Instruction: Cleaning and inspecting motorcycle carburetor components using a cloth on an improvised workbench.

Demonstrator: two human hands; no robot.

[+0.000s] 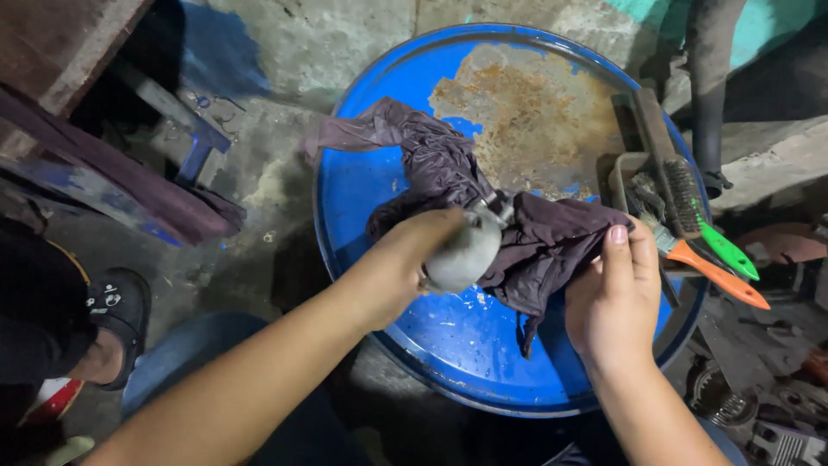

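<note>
Both hands work over the top of a blue drum (379, 181) that fills the middle of the view; the left hand (405, 259) is closed around a rounded grey metal part (466, 252), gripping it from the near side so that the fingers hide much of it; the right hand (614, 298) pinches a fold of a dark purple-brown rag (552, 242), thumb up along the cloth, the other fingers tucked behind it. That rag lies spread across the drum lid, running from the upper left of the lid down to the right hand, and it wraps against the far side of the grey part, so part and cloth are touching; how the part continues beneath the cloth cannot be told.

Around them: a large rusty patch (535, 112) covers the far portion of the lid; at the lid's right edge, just beside the right hand, sit wire brushes, one with a green handle (729, 252) and one with an orange handle (720, 276), their bristle heads crowding close to the rag's right end; a wooden-backed brush (664, 147) lies above them. Left of the drum, on stained concrete, stand blue-painted metal legs (194, 138); a foot in a black sandal (121, 315) shows at the lower left; metal scrap (759, 406) clutters the lower right.
</note>
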